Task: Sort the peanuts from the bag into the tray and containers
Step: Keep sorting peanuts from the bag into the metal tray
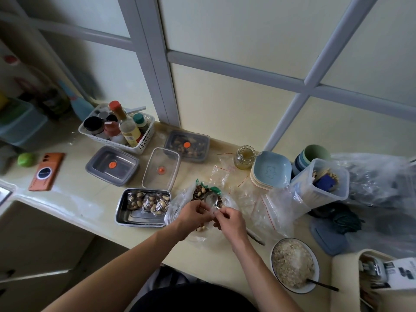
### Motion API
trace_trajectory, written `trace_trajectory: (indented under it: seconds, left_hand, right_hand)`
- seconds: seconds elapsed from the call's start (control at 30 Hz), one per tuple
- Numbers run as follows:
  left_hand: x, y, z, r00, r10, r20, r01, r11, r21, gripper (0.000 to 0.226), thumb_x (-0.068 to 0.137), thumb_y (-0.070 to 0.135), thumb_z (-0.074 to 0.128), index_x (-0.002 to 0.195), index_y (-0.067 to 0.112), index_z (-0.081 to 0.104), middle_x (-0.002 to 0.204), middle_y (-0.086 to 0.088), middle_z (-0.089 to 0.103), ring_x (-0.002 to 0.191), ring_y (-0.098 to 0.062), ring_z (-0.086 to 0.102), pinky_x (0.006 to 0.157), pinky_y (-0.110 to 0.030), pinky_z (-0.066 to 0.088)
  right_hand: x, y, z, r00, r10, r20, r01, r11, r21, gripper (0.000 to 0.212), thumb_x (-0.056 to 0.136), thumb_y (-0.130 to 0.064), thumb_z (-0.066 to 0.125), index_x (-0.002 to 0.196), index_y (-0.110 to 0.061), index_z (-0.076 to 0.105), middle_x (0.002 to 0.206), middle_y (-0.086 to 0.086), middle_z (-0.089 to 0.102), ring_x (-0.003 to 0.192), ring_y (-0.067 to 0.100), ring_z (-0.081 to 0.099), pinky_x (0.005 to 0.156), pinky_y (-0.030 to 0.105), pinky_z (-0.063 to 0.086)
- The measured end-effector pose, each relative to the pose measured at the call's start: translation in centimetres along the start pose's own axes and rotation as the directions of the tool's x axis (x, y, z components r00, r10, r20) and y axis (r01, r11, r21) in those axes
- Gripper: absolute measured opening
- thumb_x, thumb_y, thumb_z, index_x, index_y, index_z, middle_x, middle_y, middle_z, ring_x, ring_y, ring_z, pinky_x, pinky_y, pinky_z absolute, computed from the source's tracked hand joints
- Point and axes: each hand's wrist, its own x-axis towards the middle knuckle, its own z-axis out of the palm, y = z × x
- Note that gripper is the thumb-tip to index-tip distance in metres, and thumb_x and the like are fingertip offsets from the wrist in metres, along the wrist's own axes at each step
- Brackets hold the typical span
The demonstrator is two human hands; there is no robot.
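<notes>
Home kitchen — condiment basket (117,134), countertop (76,183)

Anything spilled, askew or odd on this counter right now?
Nothing clearly damaged. A few peanuts lie beneath the left hand and right hand, apart from the heap in the open bag; can't tell if spilled or inside plastic. Empty zip bags lie crumpled to its right.

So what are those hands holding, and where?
The right hand pinches the spoon by its handle end; the left hand pinches the bag at its rim.
</notes>
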Motion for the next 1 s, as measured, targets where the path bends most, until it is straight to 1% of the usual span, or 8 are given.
trace_trajectory:
  seconds: [0.2,0.37,0.57,0.63,0.7,0.8,0.9,1.0]
  left_hand:
    - [-0.2,0.3,0.1,0.999,0.028,0.035,-0.029,1.000,0.009,0.026,0.083,0.017,0.084,0.093,0.006,0.063,0.083,-0.019,0.075,0.069,-0.015,0.068,0.054,-0.018,0.046]
    - [0.1,0.2,0.0,0.999,-0.005,0.048,0.003,0.999,0.046,0.018,0.082,0.009,0.083,0.092,0.009,0.068,0.063,0.003,0.059,0.053,-0.006,0.051,0.049,-0.020,0.039]
    - [0.3,0.3,-0.4,0.996,-0.087,0.031,0.088,0.996,-0.029,0.015,0.088,0.022,0.077,0.087,0.009,0.071,0.069,-0.011,0.068,0.067,-0.023,0.056,0.064,-0.035,0.041]
    - [0.6,0.4,-0.5,0.997,-0.066,-0.050,0.068,0.997,0.047,0.013,0.087,0.023,0.076,0.085,0.011,0.070,0.072,-0.011,0.072,0.066,-0.023,0.060,0.063,-0.035,0.045]
    - [0.7,0.8,-0.7,0.990,0.062,-0.125,-0.024,0.959,0.282,0.012,0.084,0.023,0.077,0.084,0.014,0.068,0.075,-0.006,0.073,0.065,-0.016,0.062,0.060,-0.027,0.046]
    - [0.5,1.5,-0.6,0.968,0.251,0.004,-0.203,0.775,0.599,0.019,0.082,0.019,0.075,0.082,0.017,0.055,0.074,0.003,0.064,0.071,-0.019,0.060,0.062,-0.029,0.043]
    - [0.4,1.7,-0.1,0.966,0.256,0.036,-0.226,0.768,0.599,0.030,0.079,0.020,0.076,0.078,0.026,0.047,0.068,0.011,0.056,0.063,-0.009,0.053,0.058,-0.021,0.037]
    - [0.4,1.6,0.4,0.973,0.232,-0.017,-0.184,0.813,0.553,0.035,0.078,0.016,0.077,0.071,0.030,0.046,0.063,0.011,0.055,0.056,-0.002,0.048,0.051,-0.013,0.036]
  right_hand:
    - [-0.3,-0.4,-0.3,0.993,-0.009,0.114,-0.007,0.991,0.133,0.020,0.095,-0.027,0.072,0.079,-0.015,0.074,0.073,0.006,0.074,0.066,0.017,0.068,0.065,0.031,0.055]
    - [0.1,-0.2,-0.2,0.998,-0.048,0.041,0.050,0.997,-0.052,0.028,0.096,-0.032,0.070,0.074,-0.015,0.071,0.069,0.002,0.074,0.065,0.020,0.071,0.065,0.035,0.055]
    - [0.6,-0.5,-0.5,0.992,-0.115,0.048,0.123,0.963,-0.241,0.028,0.098,-0.031,0.067,0.072,-0.022,0.061,0.071,-0.003,0.069,0.069,0.016,0.066,0.066,0.033,0.050]
    - [0.6,-0.7,-0.5,0.990,-0.125,0.061,0.137,0.955,-0.265,0.022,0.098,-0.030,0.066,0.079,-0.019,0.065,0.075,-0.004,0.069,0.069,0.013,0.064,0.063,0.027,0.048]
    - [0.5,-0.9,-0.6,0.990,-0.124,0.060,0.136,0.950,-0.282,0.018,0.096,-0.029,0.065,0.083,-0.018,0.067,0.078,-0.004,0.070,0.072,0.014,0.064,0.059,0.017,0.044]
    - [0.3,-1.2,-0.7,0.991,-0.122,0.047,0.130,0.952,-0.275,0.013,0.093,-0.026,0.064,0.081,-0.022,0.065,0.080,-0.006,0.070,0.071,0.010,0.061,0.058,0.012,0.041]
    - [0.4,-1.3,-0.7,0.991,-0.112,0.075,0.126,0.964,-0.233,0.010,0.092,-0.023,0.063,0.082,-0.024,0.063,0.082,-0.006,0.069,0.075,0.013,0.061,0.059,0.014,0.041]
    - [0.5,-1.2,-0.7,0.989,-0.106,0.106,0.124,0.976,-0.179,0.011,0.093,-0.026,0.062,0.083,-0.021,0.063,0.082,-0.004,0.069,0.078,0.017,0.064,0.069,0.027,0.049]
